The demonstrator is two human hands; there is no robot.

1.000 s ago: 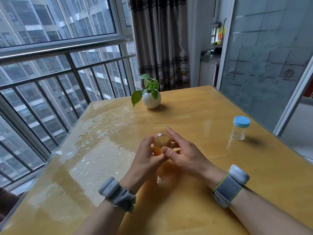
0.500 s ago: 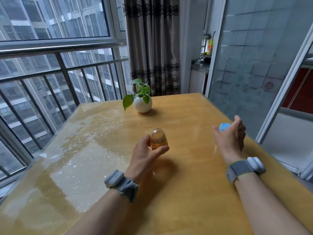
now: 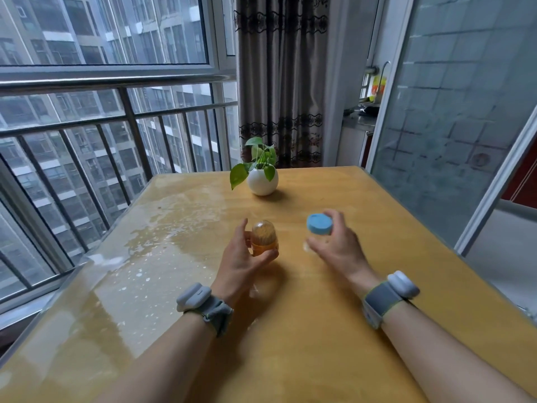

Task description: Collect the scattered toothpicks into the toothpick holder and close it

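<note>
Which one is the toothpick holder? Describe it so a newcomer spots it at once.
On the yellow table, nearer than the white plant pot, each hand holds a small container. The toothpick holder is in the left hand: amber base, clear dome packed with toothpicks, unlike the blue-lidded clear jar in the right hand.

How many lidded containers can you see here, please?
2: the amber toothpick holder in the left hand, and the blue-lidded jar in the right hand; none looks hidden.
</note>
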